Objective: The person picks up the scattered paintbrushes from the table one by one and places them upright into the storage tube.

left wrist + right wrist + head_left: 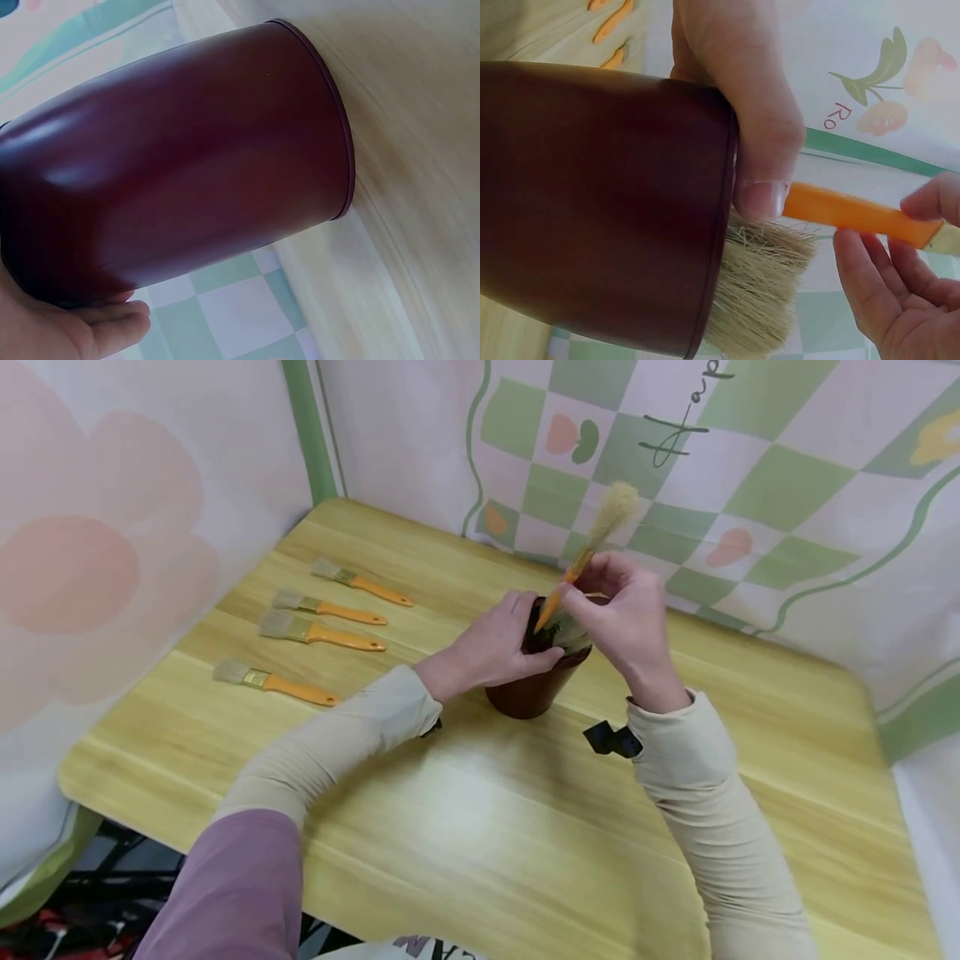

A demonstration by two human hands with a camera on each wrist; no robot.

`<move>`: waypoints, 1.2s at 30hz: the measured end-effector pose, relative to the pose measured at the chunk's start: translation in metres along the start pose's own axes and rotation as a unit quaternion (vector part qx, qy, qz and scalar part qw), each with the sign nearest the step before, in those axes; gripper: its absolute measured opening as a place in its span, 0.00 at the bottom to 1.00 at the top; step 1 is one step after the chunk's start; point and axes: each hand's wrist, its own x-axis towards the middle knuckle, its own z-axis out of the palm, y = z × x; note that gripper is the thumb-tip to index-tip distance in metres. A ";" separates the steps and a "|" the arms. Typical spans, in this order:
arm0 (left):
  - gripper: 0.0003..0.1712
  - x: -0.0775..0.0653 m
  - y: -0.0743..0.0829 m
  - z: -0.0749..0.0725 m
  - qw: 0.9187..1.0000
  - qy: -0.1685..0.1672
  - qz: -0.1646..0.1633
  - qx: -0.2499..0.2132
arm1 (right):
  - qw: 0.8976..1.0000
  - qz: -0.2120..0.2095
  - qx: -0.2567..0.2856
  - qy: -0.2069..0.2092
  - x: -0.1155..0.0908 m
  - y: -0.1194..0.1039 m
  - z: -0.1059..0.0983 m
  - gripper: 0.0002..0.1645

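Left hand [491,645]: our fingers clamp the brown cup [525,697]
Right hand [630,618]: our fingers pinch a brush [602,529]
Bench [450,827]: four flat brushes [345,638]

Four brushes [360,583] [330,608] [322,635] [277,683] lie on one desk [465,827], and a fifth brush [579,565] is in the right grip [628,614]. Bristles [757,292] of at least one more show at the mouth of the single pot [525,696]; its full count cannot be told. Two grips are visible, the other being the left grip [491,643].
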 end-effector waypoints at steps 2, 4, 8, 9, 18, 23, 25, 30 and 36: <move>0.45 0.000 0.001 0.000 1.000 -0.003 -0.002 -0.001 | 1.000 0.006 -0.007 -0.008 -0.001 0.001 -0.001 0.06; 0.45 0.000 0.001 0.000 1.000 -0.006 -0.004 -0.002 | 1.000 0.013 -0.018 -0.016 -0.002 0.003 -0.001 0.06; 0.45 0.000 0.001 0.001 1.000 -0.004 0.001 -0.007 | 0.999 0.017 -0.043 -0.020 -0.003 0.007 -0.004 0.09; 0.45 0.000 0.001 0.002 1.000 -0.003 0.002 -0.009 | 0.999 0.019 -0.047 -0.019 -0.003 0.007 -0.005 0.11; 0.46 0.001 0.002 0.002 1.000 -0.006 -0.003 -0.027 | 0.996 0.033 0.051 0.059 -0.005 0.002 -0.022 0.20; 0.46 -0.003 0.001 0.001 0.999 -0.007 -0.013 -0.041 | 0.984 0.010 0.136 0.115 -0.010 0.014 -0.030 0.14; 0.46 -0.003 0.000 0.000 0.999 -0.005 -0.011 -0.042 | 0.980 0.006 0.148 0.131 -0.011 0.022 -0.034 0.13; 0.47 -0.003 -0.001 -0.002 0.999 -0.004 -0.014 -0.038 | 0.992 0.087 0.075 0.047 -0.013 0.046 -0.045 0.25; 0.48 -0.001 0.001 -0.002 0.999 -0.013 -0.019 -0.032 | 0.974 0.135 -0.054 -0.172 -0.012 0.069 -0.056 0.39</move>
